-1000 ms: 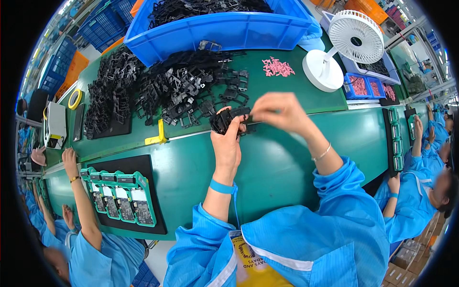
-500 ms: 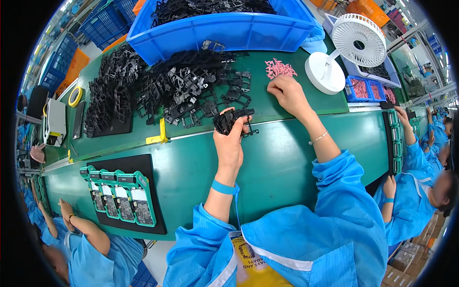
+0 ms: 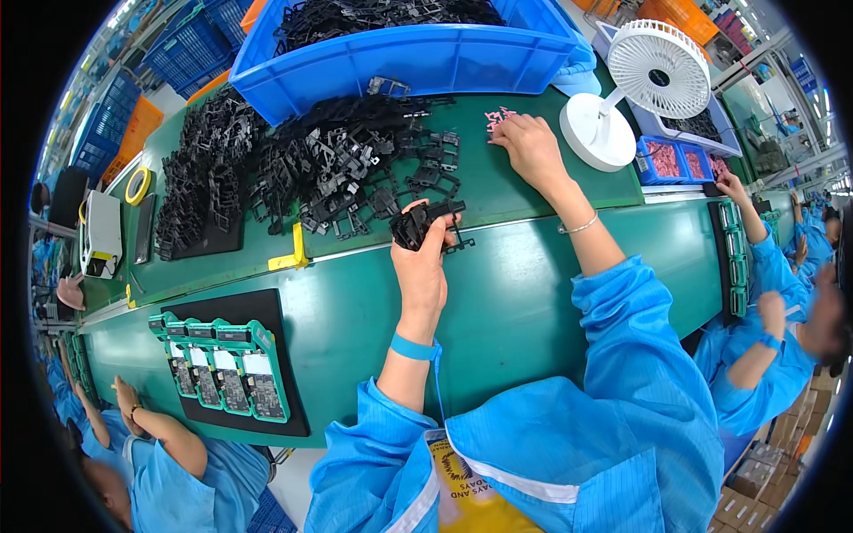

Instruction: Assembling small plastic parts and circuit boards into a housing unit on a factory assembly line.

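- Your left hand (image 3: 421, 266) holds a black plastic frame part (image 3: 425, 222) above the front edge of the green bench (image 3: 515, 293); the fingers are curled and clamped around its body.
- Your right hand (image 3: 530, 147) lies flat farther back on the bench, fingertips together on the small pink parts (image 3: 498, 118) scattered just beside the fan base.
- Judge the frame part as light and stiff, with thin open ribs that may snap if squeezed hard. Grip it across the thicker outer rails, not the slender cross-members.
- Judge the pink parts as tiny and light, easily flicked away. Pinch one at a time between thumb and forefinger.
- A loose heap of black frame parts (image 3: 346, 169) lies just behind your left hand.
- The large blue bin (image 3: 418, 62) at the rear is piled with more black frames.
- The small blue tray (image 3: 671, 162) beside the white desk fan (image 3: 653, 75) holds pink pieces in separate compartments.
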Demonstrator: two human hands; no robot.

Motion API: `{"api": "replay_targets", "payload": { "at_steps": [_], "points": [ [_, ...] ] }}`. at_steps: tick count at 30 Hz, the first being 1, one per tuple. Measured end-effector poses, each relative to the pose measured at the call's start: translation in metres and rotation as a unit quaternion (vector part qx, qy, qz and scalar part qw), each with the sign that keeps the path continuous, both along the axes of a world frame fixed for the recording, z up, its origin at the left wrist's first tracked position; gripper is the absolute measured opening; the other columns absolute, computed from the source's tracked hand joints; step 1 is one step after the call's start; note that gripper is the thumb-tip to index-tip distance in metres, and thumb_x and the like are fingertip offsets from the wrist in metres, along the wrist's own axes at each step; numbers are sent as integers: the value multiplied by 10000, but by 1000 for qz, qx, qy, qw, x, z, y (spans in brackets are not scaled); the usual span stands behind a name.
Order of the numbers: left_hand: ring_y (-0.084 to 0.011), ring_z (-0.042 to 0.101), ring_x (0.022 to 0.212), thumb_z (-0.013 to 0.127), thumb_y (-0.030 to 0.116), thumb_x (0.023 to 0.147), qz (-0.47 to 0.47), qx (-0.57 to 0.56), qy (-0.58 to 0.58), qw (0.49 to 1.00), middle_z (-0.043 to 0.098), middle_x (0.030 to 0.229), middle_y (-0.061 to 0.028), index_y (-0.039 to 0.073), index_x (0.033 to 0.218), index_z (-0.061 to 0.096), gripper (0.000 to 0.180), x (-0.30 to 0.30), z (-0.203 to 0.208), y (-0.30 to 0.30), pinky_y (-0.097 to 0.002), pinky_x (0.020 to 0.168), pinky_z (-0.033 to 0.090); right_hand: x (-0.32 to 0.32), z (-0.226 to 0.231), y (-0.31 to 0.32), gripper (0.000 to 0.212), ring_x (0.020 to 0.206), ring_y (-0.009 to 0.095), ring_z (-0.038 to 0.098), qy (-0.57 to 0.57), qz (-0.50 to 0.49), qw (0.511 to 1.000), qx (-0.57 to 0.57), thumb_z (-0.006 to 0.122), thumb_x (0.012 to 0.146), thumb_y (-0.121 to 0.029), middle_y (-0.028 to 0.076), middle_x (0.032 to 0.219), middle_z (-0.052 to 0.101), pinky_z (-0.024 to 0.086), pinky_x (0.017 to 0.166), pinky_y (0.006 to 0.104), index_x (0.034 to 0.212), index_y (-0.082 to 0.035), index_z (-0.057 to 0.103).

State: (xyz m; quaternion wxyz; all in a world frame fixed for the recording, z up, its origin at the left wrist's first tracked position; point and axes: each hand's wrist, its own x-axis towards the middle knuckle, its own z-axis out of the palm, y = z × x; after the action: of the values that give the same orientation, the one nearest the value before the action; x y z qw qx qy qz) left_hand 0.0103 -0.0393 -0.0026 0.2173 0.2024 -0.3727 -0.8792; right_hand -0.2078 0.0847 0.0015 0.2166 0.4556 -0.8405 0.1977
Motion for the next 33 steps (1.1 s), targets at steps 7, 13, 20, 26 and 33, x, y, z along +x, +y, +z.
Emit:
{"api": "replay_targets", "payload": {
  "at_steps": [7, 13, 20, 26, 33],
  "points": [
    [-110, 569, 744, 593, 21, 907, -2, -1, 0, 1000, 656, 974, -118, 22, 1228, 509, 331, 0, -1, -1, -244, 695, 464, 34, 4, 14, 57, 791, 260, 604, -115, 13, 992, -52, 670, 806, -86, 71, 808, 639, 451, 719, 353, 794, -32, 654],
    [-109, 570, 748, 590, 22, 910, -3, -12, 3, 1000, 654, 980, -120, 19, 1234, 502, 335, -1, -3, -1, -244, 693, 465, 40, 12, 21, 50, 750, 266, 610, -173, 3, 982, -81, 685, 799, -57, 87, 820, 647, 476, 704, 355, 803, -13, 661],
    [-108, 571, 744, 588, 20, 910, -1, -15, 2, 1000, 655, 974, -118, 16, 1233, 504, 333, -1, -3, -1, -242, 689, 467, 42, 12, 15, 44, 787, 245, 606, -46, -1, 999, -22, 677, 770, -72, 58, 771, 632, 460, 760, 392, 747, -63, 640],
    [-107, 574, 743, 585, 14, 910, -3, -13, 4, 1000, 656, 975, -117, 12, 1221, 512, 320, -2, -2, 0, -240, 683, 469, 36, 3, 12, 63, 810, 274, 584, 3, 0, 1000, -9, 661, 776, -50, 71, 802, 602, 431, 739, 390, 794, -65, 603],
    [-101, 581, 745, 582, -8, 908, 28, -67, -15, 997, 655, 959, -98, 3, 1222, 510, 322, -2, -2, 1, -230, 673, 475, 89, 31, -3, 112, 790, 248, 571, -76, 80, 989, -96, 652, 765, -26, 56, 797, 578, 401, 741, 353, 800, -76, 559]
  ]
}}
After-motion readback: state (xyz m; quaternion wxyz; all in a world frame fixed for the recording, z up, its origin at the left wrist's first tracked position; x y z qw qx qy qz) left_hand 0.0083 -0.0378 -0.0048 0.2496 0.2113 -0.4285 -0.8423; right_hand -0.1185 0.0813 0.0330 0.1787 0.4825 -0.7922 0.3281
